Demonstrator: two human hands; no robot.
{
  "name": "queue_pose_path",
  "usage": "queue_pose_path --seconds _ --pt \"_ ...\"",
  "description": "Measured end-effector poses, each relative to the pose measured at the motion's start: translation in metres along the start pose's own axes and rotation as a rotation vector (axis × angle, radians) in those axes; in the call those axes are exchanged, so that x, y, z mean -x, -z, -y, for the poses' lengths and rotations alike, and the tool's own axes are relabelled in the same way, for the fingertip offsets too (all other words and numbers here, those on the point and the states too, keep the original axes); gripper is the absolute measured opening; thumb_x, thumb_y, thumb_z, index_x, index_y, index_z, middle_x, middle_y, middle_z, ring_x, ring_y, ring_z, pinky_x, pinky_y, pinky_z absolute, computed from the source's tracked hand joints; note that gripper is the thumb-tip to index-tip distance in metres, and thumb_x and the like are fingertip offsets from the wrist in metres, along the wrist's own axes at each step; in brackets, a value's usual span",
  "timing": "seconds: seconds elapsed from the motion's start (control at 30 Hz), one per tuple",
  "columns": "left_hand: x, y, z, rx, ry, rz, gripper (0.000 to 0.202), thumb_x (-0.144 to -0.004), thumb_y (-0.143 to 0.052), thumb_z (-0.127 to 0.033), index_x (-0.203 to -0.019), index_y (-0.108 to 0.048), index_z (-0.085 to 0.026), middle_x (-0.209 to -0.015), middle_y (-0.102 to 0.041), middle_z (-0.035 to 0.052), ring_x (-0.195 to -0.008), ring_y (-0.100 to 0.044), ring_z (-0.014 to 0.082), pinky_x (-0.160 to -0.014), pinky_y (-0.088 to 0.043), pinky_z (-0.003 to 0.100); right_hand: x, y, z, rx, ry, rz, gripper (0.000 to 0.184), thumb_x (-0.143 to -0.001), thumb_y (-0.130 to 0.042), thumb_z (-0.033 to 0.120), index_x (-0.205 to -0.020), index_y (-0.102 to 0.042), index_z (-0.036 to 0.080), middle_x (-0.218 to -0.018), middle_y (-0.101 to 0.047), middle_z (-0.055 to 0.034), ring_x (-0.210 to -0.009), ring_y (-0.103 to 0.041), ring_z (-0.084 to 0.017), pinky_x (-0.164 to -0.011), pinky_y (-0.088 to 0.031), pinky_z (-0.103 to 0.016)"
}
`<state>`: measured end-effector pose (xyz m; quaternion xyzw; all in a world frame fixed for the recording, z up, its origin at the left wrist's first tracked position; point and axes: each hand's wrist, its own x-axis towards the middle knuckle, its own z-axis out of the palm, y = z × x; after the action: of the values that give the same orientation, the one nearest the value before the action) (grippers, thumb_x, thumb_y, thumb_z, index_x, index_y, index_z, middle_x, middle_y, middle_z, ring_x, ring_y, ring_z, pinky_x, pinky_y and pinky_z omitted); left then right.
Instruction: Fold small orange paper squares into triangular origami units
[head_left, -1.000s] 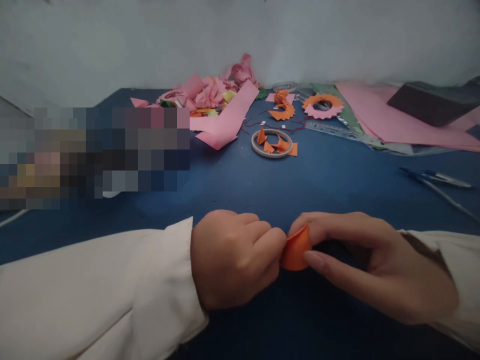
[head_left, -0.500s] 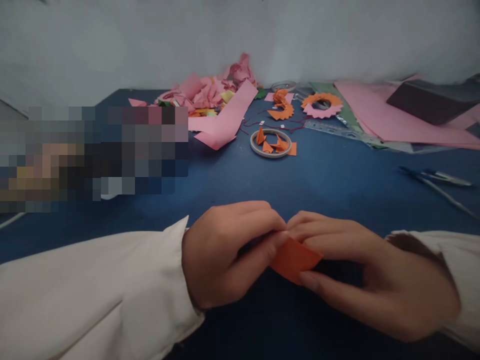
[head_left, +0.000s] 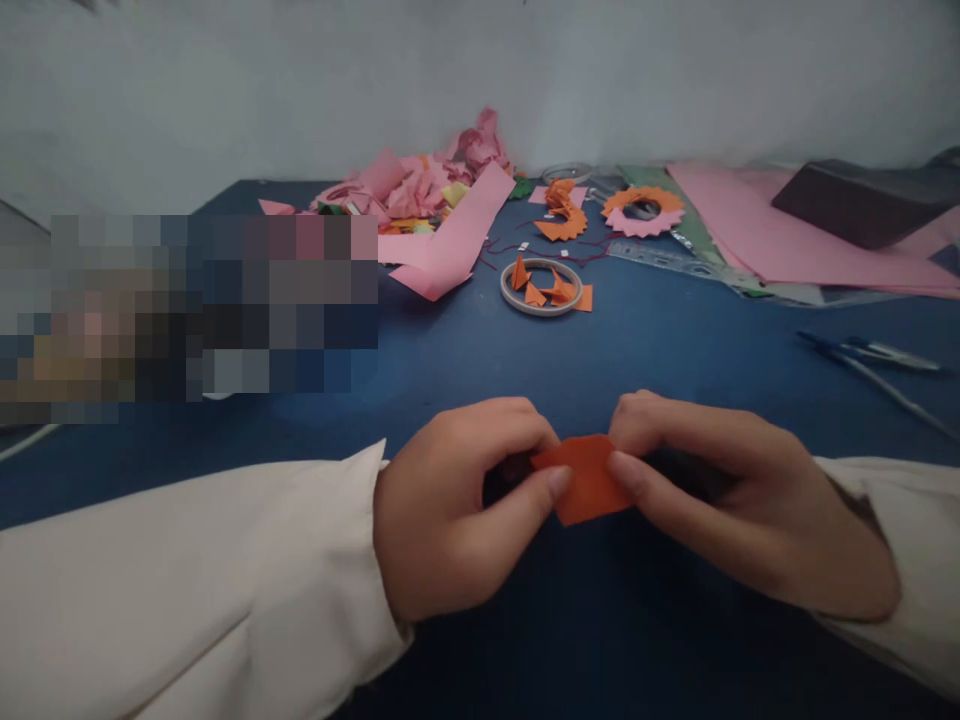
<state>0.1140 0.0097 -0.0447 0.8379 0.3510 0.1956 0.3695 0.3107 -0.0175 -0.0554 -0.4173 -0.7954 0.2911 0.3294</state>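
Note:
A small piece of orange paper (head_left: 596,482) is held up above the blue table (head_left: 480,365), stretched between my two hands. My left hand (head_left: 469,500) pinches its left side, thumb in front. The right edge is pinched between the thumb and fingers of my right hand (head_left: 739,500). Beyond my hands, a ring-shaped roll (head_left: 510,303) lies flat with several small folded orange paper pieces (head_left: 561,290) inside it. An orange paper square (head_left: 587,298) sits at its right side.
Crumpled pink paper scraps (head_left: 405,185) are heaped at the back, beside a long pink strip (head_left: 465,235). An orange-and-pink paper ring (head_left: 645,212), a clear ruler (head_left: 675,262) and pink sheets (head_left: 750,230) lie further right. A pen (head_left: 892,353) rests at the right. A pixelated area covers the left.
My right hand has shifted right and slightly up, its thumb now against the orange paper's right edge. The paper has turned flatter toward me, and its top edge now shows between my hands.

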Motion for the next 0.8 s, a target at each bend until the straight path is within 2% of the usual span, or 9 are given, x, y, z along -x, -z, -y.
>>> queue_pose_path --seconds 0.13,0.27,0.37,0.43,0.47,0.53,0.6,0.7,0.8 --pt "-0.001 -0.001 0.002 -0.009 -0.046 0.011 0.015 -0.083 -0.044 -0.012 -0.07 -0.051 -0.016 -0.074 -0.052 -0.0005 -0.069 -0.047 0.0115 -0.059 -0.038 0.024 0.0 -0.001 -0.001 0.086 0.004 0.062 0.015 -0.084 -0.05 0.021 -0.07 -0.049 0.019 -0.06 -0.049 0.0041 -0.056 -0.041 -0.009 -0.059 -0.034 -0.026" --pt "-0.002 -0.004 0.006 -0.136 -0.071 0.021 0.013 -0.085 -0.045 -0.016 -0.076 -0.055 -0.016 -0.084 -0.054 0.0021 -0.077 -0.049 0.0147 -0.066 -0.041 0.028 -0.002 -0.003 -0.003 0.204 0.047 0.057 0.023 -0.087 -0.044 0.018 -0.064 -0.044 0.018 -0.055 -0.043 0.0046 -0.053 -0.037 -0.008 -0.057 -0.031 -0.025" --pt "-0.005 -0.006 0.009 -0.28 -0.098 -0.162 0.01 -0.086 -0.046 -0.017 -0.084 -0.056 -0.014 -0.087 -0.056 0.0045 -0.081 -0.051 0.0164 -0.071 -0.043 0.031 -0.003 -0.005 -0.006 0.298 0.053 0.037 0.025 -0.087 -0.045 0.017 -0.062 -0.045 0.018 -0.054 -0.044 0.0043 -0.051 -0.038 -0.008 -0.055 -0.031 -0.025" --pt "-0.007 -0.006 0.011 -0.41 -0.218 -0.288 0.01 -0.085 -0.049 -0.017 -0.089 -0.057 -0.012 -0.089 -0.058 0.0066 -0.082 -0.051 0.0173 -0.074 -0.044 0.032 -0.003 -0.006 -0.009 0.345 0.03 0.01 0.026 -0.087 -0.045 0.018 -0.061 -0.046 0.018 -0.053 -0.045 0.0042 -0.05 -0.039 -0.008 -0.055 -0.031 -0.025" --pt "-0.007 -0.007 0.012 -0.48 -0.294 -0.315 0.011 -0.085 -0.05 -0.017 -0.09 -0.059 -0.012 -0.09 -0.059 0.0074 -0.083 -0.052 0.0176 -0.075 -0.044 0.033 -0.002 -0.006 -0.01 0.365 0.036 -0.011 0.026 -0.087 -0.045 0.019 -0.061 -0.046 0.018 -0.053 -0.045 0.0042 -0.049 -0.039 -0.008 -0.055 -0.031 -0.025" --pt "-0.008 -0.006 0.013 -0.59 -0.417 -0.284 0.012 -0.086 -0.051 -0.017 -0.087 -0.062 -0.014 -0.093 -0.062 0.0073 -0.084 -0.053 0.0181 -0.075 -0.044 0.033 -0.002 -0.007 -0.012 0.401 0.039 -0.02 0.026 -0.086 -0.046 0.019 -0.06 -0.045 0.018 -0.053 -0.044 0.0045 -0.049 -0.038 -0.008 -0.055 -0.03 -0.026" --pt "-0.006 -0.005 0.015 -0.645 -0.466 -0.221 0.015 -0.087 -0.05 -0.017 -0.083 -0.065 -0.016 -0.094 -0.065 0.0051 -0.086 -0.055 0.0187 -0.071 -0.042 0.032 -0.001 -0.008 -0.013 0.443 0.044 -0.022 0.027 -0.086 -0.046 0.018 -0.059 -0.043 0.018 -0.052 -0.043 0.0051 -0.049 -0.037 -0.008 -0.057 -0.029 -0.026" --pt "-0.004 -0.004 0.016 -0.669 -0.467 -0.121 0.02 -0.09 -0.046 -0.018 -0.091 -0.065 -0.016 -0.095 -0.068 0.0024 -0.092 -0.057 0.0194 -0.069 -0.04 0.032 -0.001 -0.008 -0.014 0.541 0.082 -0.014 0.027 -0.085 -0.045 0.018 -0.059 -0.04 0.018 -0.053 -0.043 0.0048 -0.049 -0.036 -0.008 -0.059 -0.027 -0.028" --pt "-0.002 -0.003 0.017 -0.686 -0.467 -0.058 0.024 -0.092 -0.041 -0.018 -0.103 -0.063 -0.016 -0.108 -0.067 0.0026 -0.104 -0.055 0.0209 -0.076 -0.041 0.034 -0.001 -0.008 -0.015 0.668 0.159 -0.011 0.026 -0.085 -0.043 0.019 -0.059 -0.041 0.018 -0.054 -0.044 0.003 -0.05 -0.037 -0.01 -0.059 -0.026 -0.03"
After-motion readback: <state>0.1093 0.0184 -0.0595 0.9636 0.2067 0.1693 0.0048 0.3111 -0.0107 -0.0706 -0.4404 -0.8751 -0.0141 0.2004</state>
